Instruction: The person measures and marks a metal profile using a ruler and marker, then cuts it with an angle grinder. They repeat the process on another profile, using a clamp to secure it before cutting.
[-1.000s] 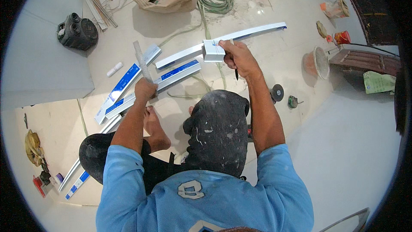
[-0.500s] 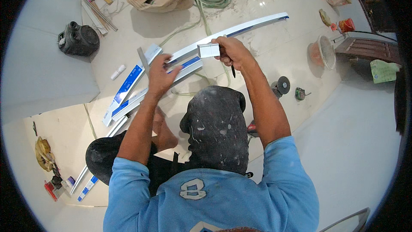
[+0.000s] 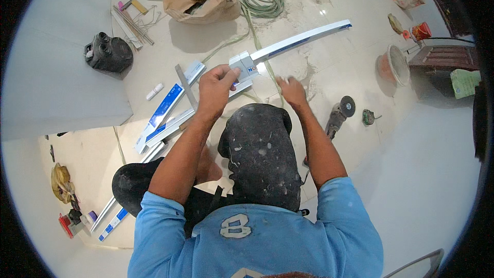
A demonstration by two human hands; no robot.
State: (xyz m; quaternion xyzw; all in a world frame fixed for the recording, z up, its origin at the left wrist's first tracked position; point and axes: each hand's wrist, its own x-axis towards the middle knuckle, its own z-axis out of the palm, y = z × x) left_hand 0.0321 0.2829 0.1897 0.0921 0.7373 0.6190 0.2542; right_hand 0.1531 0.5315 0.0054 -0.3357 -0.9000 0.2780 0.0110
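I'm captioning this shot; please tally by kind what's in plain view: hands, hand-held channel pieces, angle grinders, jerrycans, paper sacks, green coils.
Hands (left hand, right hand): 2
Short white channel, held: 1
Angle grinder: 1
Black jerrycan: 1
Brown paper sack: 1
Green coil: 1
Total: 7

I can see one left hand (image 3: 215,86) and one right hand (image 3: 293,92); one short white piece (image 3: 247,62); one big paper bag (image 3: 193,6); one coil of green cord (image 3: 258,14); one black jug (image 3: 109,55); one grinder (image 3: 337,115); one orange bucket (image 3: 388,68).
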